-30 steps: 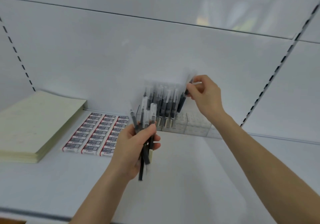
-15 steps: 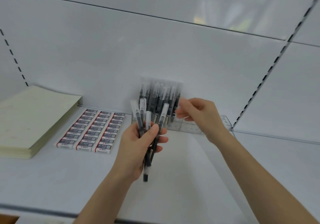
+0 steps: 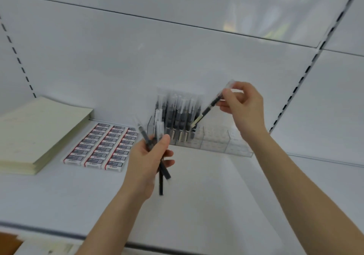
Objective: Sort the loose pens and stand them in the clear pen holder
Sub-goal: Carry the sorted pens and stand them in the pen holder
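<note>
white shelf (image 3: 197,205) and a white back panel (image 3: 137,57) fill the view, and the clear pen holder (image 3: 216,142) stands at the shelf's back edge, about midway along it. half a second ago the right hand was low, beside the bundle; now the right hand (image 3: 244,105) is raised above the holder and pinches a single pen (image 3: 208,109) by its clear-capped upper end. the pen is tilted, its pale lower end pointing down at the right side of the standing pens (image 3: 177,116). so one more pen has left the bundle and looks about to be stood in the holder. the left hand (image 3: 149,160) grips the remaining loose pens (image 3: 160,176), fanned and a little blurred, just in front of the holder, so several are still to go. the end of the holder toward the shelf's left edge is packed with upright dark pens with pale caps; its other compartments show no pens
</note>
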Tool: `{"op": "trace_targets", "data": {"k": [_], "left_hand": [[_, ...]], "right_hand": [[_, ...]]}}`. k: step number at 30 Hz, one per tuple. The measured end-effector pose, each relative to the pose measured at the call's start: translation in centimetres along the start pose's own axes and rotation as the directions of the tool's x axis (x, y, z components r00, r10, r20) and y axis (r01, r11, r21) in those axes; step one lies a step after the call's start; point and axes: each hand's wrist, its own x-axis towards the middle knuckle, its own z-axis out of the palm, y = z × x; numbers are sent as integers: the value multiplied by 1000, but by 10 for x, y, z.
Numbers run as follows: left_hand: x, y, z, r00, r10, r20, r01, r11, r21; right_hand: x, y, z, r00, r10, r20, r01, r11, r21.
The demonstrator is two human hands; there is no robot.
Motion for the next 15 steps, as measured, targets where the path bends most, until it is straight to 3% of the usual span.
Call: {"op": "trace_targets", "data": {"k": [7,12,15], "left_hand": [[-1,-2,-6,999,42,0,-42,999,-12],[-7,-1,-2,998,58,37,-56,997,-61],[-10,-1,3,994,75,75,-65,989,-131]], "right_hand": [[8,28,20,980,-138,142,178,930,-321],[3,49,28,959,3,284,122,898,-422],[-4,52,24,955,69,289,83,873,-481]]}}
